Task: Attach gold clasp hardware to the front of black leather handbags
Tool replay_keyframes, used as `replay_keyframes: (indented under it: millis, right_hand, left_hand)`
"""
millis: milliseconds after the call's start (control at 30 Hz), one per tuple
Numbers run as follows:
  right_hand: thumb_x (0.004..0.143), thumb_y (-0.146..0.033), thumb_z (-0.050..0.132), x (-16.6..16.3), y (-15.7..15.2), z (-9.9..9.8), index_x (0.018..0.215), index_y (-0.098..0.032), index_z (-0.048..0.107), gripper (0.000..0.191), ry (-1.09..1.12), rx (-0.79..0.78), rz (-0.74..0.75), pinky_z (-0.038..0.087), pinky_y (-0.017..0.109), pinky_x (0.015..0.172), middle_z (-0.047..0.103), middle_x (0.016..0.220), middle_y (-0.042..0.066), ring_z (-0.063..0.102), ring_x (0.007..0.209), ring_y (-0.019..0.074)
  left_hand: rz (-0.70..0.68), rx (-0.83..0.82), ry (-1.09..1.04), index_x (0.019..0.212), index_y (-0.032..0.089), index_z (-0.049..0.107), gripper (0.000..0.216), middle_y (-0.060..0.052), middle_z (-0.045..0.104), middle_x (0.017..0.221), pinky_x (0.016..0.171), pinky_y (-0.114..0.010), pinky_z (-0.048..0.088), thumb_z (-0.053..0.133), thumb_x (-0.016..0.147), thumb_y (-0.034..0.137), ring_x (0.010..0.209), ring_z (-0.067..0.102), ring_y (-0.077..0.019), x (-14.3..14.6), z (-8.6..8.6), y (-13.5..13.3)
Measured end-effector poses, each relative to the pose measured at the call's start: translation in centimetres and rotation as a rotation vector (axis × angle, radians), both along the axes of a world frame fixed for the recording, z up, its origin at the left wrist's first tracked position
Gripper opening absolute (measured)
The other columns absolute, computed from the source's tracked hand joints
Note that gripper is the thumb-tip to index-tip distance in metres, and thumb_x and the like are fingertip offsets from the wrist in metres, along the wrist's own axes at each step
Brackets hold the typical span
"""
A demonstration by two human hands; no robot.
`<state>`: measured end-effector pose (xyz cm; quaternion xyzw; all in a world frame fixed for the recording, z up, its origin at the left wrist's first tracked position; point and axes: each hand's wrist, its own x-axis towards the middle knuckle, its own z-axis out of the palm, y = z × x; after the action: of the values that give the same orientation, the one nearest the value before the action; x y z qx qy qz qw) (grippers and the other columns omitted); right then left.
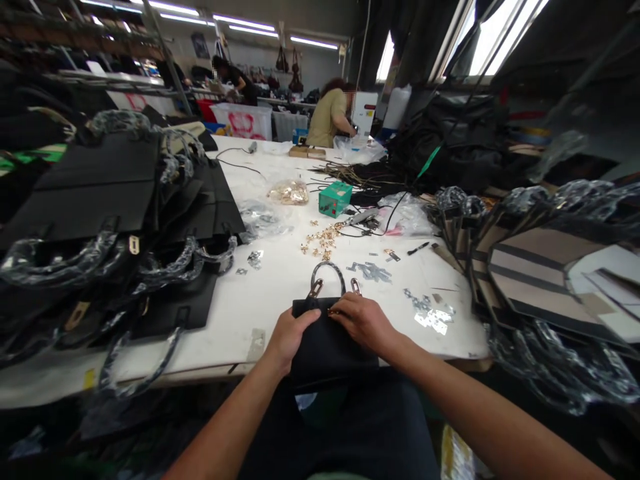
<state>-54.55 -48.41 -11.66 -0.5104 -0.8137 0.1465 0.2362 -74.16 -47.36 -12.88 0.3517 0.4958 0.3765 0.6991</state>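
A small black handbag [327, 357] rests at the table's front edge, against my lap. Its looped handle [329, 267] stands up behind, and gold metal fittings [316, 288] show at its top. My left hand [290, 337] grips the bag's left upper side, thumb on the front panel and fingers hidden behind. Near the top edge, the fingertips of my right hand [361, 321] pinch a tiny gold-coloured piece against the front panel; its exact kind is too small to make out. Beyond the bag lies a scatter of small gold fittings [323, 240].
Black bag pieces with plastic-wrapped handles [190, 260] are piled at left. More bag parts [530, 267] stand at right. A green box with knobs [335, 199], flat metal plates [373, 271] and a pen [419, 248] lie on the white table [290, 267]. Two people work farther back.
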Motion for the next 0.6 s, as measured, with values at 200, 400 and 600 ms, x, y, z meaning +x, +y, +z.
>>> replay_keyframes:
  millis: [200, 400, 600]
  right_hand:
    - [0.093, -0.026, 0.057, -0.2, 0.2, 1.2, 0.092, -0.024, 0.07, 0.013, -0.188, -0.001, 0.027, 0.043, 0.024, 0.07, 0.065, 0.088, 0.002, 0.062, 0.083, 0.0158]
    - [0.091, -0.018, 0.058, -0.6, 0.2, 0.5, 0.095, -0.025, 0.071, 0.015, -0.117, -0.005, 0.037, 0.045, 0.023, 0.073, 0.067, 0.091, 0.002, 0.063, 0.085, 0.015]
    - [0.091, -0.02, 0.059, -0.3, -2.1, 0.7, 0.116, -0.024, 0.064, 0.026, 0.092, 0.08, -0.039, 0.051, 0.028, 0.082, 0.067, 0.101, 0.005, 0.064, 0.094, 0.0179]
  left_hand:
    - [-0.012, 0.001, 0.061, 0.092, 0.012, 0.07, 0.033, -0.009, 0.074, 0.079, 0.063, -0.03, 0.052, 0.076, 0.068, 0.035, 0.066, 0.068, -0.0212, 0.1, 0.0, 0.1]
    - [0.004, 0.017, 0.04, 0.09, 0.012, 0.07, 0.029, -0.006, 0.073, 0.073, 0.062, -0.027, 0.052, 0.076, 0.068, 0.03, 0.063, 0.067, -0.0188, 0.3, 0.2, -0.1]
    - [-0.005, 0.009, -0.044, 0.094, 0.012, 0.068, 0.03, -0.007, 0.075, 0.078, 0.068, -0.033, 0.056, 0.076, 0.07, 0.029, 0.068, 0.07, -0.0223, 0.2, 1.2, -0.8]
